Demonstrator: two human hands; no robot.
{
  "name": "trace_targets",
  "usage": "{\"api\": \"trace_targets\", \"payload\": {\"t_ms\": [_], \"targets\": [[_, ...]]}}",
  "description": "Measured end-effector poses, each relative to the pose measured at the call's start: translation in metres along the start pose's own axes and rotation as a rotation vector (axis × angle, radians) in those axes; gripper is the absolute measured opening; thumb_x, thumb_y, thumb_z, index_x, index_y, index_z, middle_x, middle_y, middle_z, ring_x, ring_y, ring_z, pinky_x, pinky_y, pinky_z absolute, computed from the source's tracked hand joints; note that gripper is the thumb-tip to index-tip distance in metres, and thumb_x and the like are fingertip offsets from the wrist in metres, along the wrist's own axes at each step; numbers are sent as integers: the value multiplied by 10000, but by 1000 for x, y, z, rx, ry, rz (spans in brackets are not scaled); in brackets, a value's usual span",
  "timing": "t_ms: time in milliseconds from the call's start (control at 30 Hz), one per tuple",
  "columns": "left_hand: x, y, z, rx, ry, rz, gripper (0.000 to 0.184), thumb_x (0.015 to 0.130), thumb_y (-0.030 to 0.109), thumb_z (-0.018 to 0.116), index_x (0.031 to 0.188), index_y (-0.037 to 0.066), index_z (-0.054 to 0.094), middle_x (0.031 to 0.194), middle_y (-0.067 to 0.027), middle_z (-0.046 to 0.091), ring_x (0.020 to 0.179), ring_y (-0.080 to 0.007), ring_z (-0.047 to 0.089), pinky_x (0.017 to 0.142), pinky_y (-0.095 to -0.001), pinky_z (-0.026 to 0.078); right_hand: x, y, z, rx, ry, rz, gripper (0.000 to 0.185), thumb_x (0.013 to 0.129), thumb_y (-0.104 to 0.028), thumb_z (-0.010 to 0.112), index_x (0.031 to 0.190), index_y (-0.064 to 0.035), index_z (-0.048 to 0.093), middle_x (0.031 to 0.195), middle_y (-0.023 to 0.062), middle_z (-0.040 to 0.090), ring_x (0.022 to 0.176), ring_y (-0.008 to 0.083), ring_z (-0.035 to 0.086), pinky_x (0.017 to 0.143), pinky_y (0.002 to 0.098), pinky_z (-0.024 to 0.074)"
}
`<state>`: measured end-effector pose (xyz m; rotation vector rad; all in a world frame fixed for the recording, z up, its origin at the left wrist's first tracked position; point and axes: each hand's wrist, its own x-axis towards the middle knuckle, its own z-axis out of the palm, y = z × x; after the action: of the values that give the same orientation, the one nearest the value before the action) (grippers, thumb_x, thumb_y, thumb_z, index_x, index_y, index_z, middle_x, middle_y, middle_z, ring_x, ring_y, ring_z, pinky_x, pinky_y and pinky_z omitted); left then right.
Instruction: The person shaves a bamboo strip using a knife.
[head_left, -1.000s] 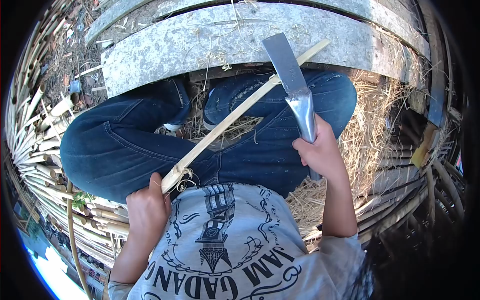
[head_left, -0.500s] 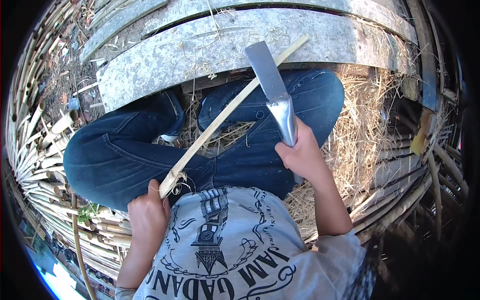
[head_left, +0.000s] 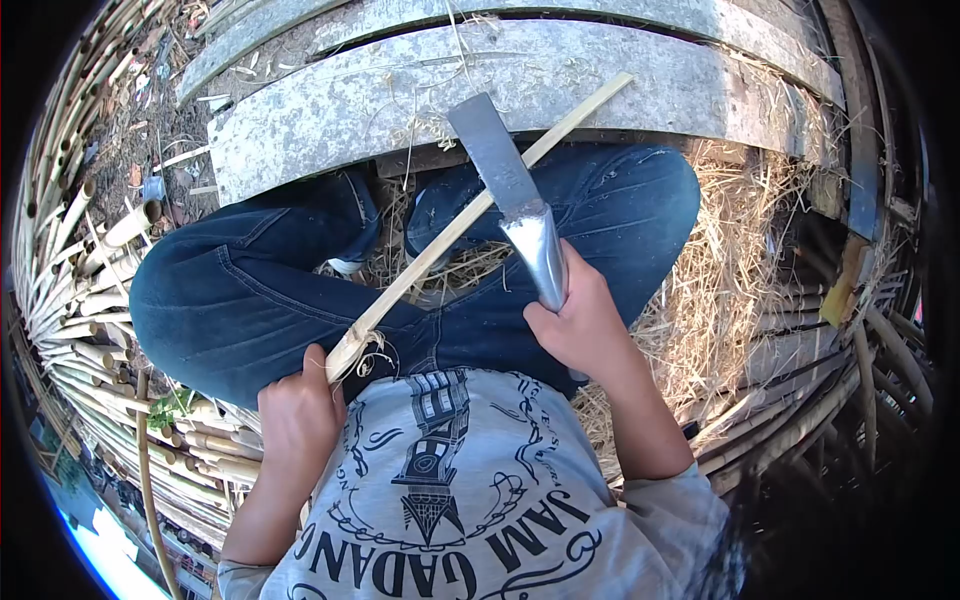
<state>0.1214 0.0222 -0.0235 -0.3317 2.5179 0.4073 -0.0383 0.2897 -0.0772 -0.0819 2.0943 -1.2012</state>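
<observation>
My left hand (head_left: 302, 405) is closed round the near end of a long pale bamboo strip (head_left: 430, 255), where thin curled shavings (head_left: 374, 352) cling. The strip slants up and right across my lap, its far end over the grey plank (head_left: 330, 115). In my right hand (head_left: 580, 318) is the metal handle of a broad-bladed knife (head_left: 500, 165). Its blade points up and left and crosses over the strip; whether the two touch I cannot tell.
Bamboo poles (head_left: 125, 225) are stacked on the left. Dry straw-like shavings (head_left: 735, 270) lie to the right of my knee, with more poles (head_left: 800, 400) below. A green plant (head_left: 168, 408) shows at the lower left.
My right hand and the knife have moved left and a little down along the strip, toward my left hand. My left hand still holds the strip's near end.
</observation>
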Motion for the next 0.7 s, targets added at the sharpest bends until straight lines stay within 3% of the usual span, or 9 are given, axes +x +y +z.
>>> {"api": "trace_targets", "payload": {"t_ms": [67, 100, 233, 300, 367, 467, 533, 600, 700], "targets": [[1, 4, -1, -9, 0, -1, 402, 757, 28, 674, 1126, -71, 550, 594, -191, 594, 547, -393, 616, 538, -478, 492, -1, 3, 5, 52, 31, -31, 408, 730, -60, 613, 1115, 38, 520, 837, 252, 616, 778, 393, 630, 795, 377, 494], [0, 4, -4, -2, -4, -4, 402, 760, 32, 673, 1126, -76, 546, 593, -192, 593, 549, -391, 618, 535, -479, 491, 2, -3, -4, -3, -38, 75, 381, 731, -45, 605, 1097, 33, 537, 831, 207, 627, 751, 315, 623, 779, 360, 492], [1, 6, -6, -3, -48, -51, 381, 768, 49, 669, 1116, -47, 549, 587, -191, 591, 549, -389, 618, 535, -484, 490, 24, 3, -31, 106, 121, 226, 297, 738, 51, 531, 1033, 27, 557, 690, 26, 500, 594, 65, 498, 544, 253, 413], [0, 6, -6, -22, -54, -59, 374, 768, 47, 668, 1112, -40, 550, 589, -192, 592, 546, -393, 614, 537, -486, 490, 12, -5, -11, 197, 148, 280, 314, 735, 26, 547, 1049, 29, 554, 704, 56, 518, 618, 107, 520, 593, 278, 455], [1, 5, -8, -22, -58, -58, 368, 767, 46, 666, 1107, -33, 550, 591, -193, 593, 544, -397, 610, 538, -487, 490, -4, 9, 9, 28, 68, -63, 354, 723, -39, 595, 1064, 35, 543, 763, 147, 583, 712, 239, 617, 710, 358, 505], [3, 4, -6, -10, -60, -35, 375, 775, 48, 661, 1123, -44, 553, 597, -196, 595, 541, -402, 604, 542, -490, 486, -15, 9, 28, 117, 96, -75, 341, 723, -36, 592, 1056, 28, 550, 767, 167, 607, 692, 240, 612, 686, 368, 497], [3, 5, -8, -25, -47, -29, 394, 778, 49, 659, 1145, -53, 556, 604, -197, 599, 541, -402, 605, 544, -490, 482, -4, 7, 9, -53, 18, 54, 327, 722, -37, 592, 1043, 19, 558, 742, 172, 609, 662, 235, 592, 661, 375, 488], [2, 5, -7, -9, -53, -32, 397, 781, 49, 658, 1150, -58, 557, 599, -195, 597, 542, -402, 605, 547, -491, 482, 9, 15, -8, 55, 107, 102, 313, 725, -9, 587, 1036, 18, 561, 694, 104, 574, 637, 189, 552, 631, 354, 471], [3, 8, -7, -5, -42, -48, 391, 787, 49, 655, 1149, -66, 559, 588, -192, 592, 543, -403, 606, 546, -492, 481, 6, 9, -4, 80, 121, 107, 338, 727, -18, 585, 1059, 36, 554, 718, 145, 587, 680, 283, 604, 691, 363, 490]]}}
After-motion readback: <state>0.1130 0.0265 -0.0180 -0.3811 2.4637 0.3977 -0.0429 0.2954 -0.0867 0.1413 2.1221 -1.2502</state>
